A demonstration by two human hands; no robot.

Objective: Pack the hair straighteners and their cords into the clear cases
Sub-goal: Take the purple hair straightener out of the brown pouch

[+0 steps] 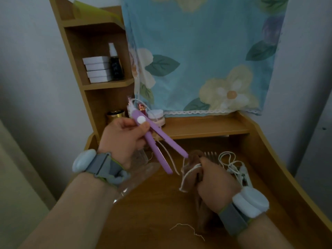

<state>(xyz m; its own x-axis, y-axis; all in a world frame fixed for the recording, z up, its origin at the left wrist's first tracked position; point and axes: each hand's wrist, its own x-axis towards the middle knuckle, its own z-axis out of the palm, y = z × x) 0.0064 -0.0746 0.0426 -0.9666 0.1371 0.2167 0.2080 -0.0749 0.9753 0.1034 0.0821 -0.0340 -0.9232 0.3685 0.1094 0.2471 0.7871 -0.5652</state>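
Gripping the purple straightener [158, 144], left hand [124, 139] holds it above the desk [143, 212].

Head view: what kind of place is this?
Probably a bedroom dressing desk at home: a wooden desk with side shelves, a dark spray bottle and a gold-lidded jar, a floral blue cloth behind.

Both forearms reached forward, each wrist wearing a strapped band. The left hand [124, 141] was raised, fingers curled. The right hand [213, 182] sat lower, fisted.
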